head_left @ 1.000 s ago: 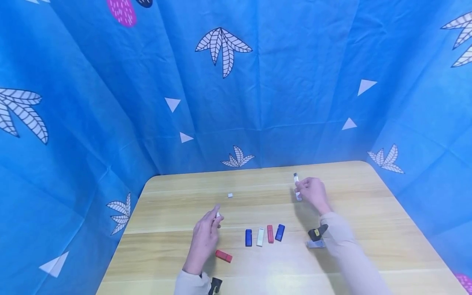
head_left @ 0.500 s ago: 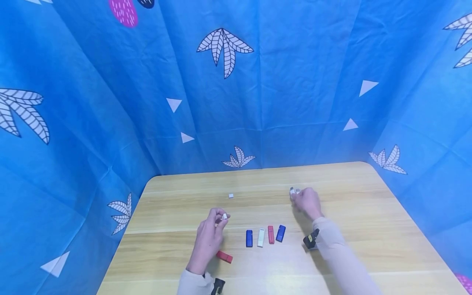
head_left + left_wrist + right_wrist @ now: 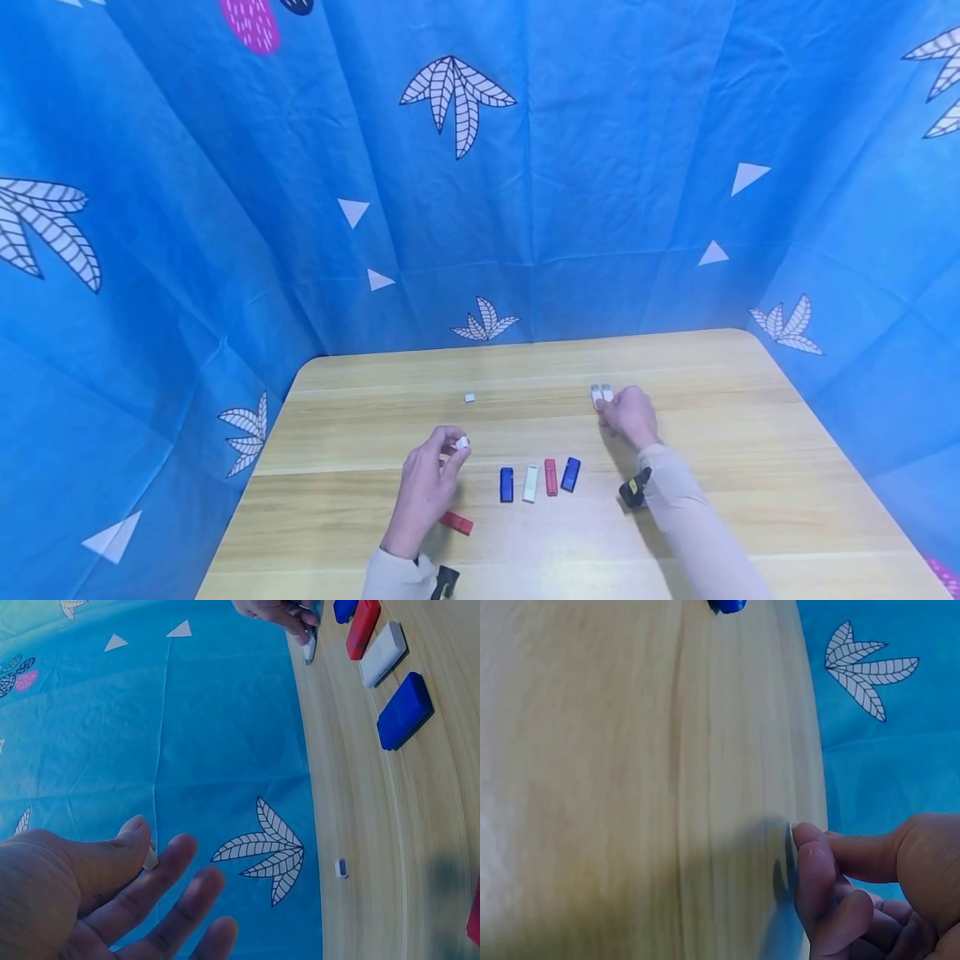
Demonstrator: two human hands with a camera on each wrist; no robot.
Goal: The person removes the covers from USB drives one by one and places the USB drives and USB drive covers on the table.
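My left hand (image 3: pixel 426 477) pinches a small white cap (image 3: pixel 462 442) between thumb and index finger, above the table; the other fingers spread loosely in the left wrist view. At the table's far right, two white USB sticks (image 3: pixel 607 393) lie side by side, metal plugs pointing away. My right hand (image 3: pixel 630 413) grips one at its near end between thumb and fingers; its fingers partly cover both sticks. In the right wrist view the fingers (image 3: pixel 817 874) hide most of the stick. A second white cap (image 3: pixel 469 398) lies beyond my left hand.
In the middle stand in a row a blue stick (image 3: pixel 507 485), a pale stick (image 3: pixel 531 483), a red stick (image 3: pixel 551 477) and another blue stick (image 3: pixel 571 475). Another red stick (image 3: pixel 457 522) lies beside my left wrist. A blue patterned cloth (image 3: pixel 615 167) hangs behind the table (image 3: pixel 360 392).
My right hand has drawn back slightly, and the two white sticks now show side by side. My left hand has shifted a little right, turning the cap. A grey piece near my right wrist is now hidden.
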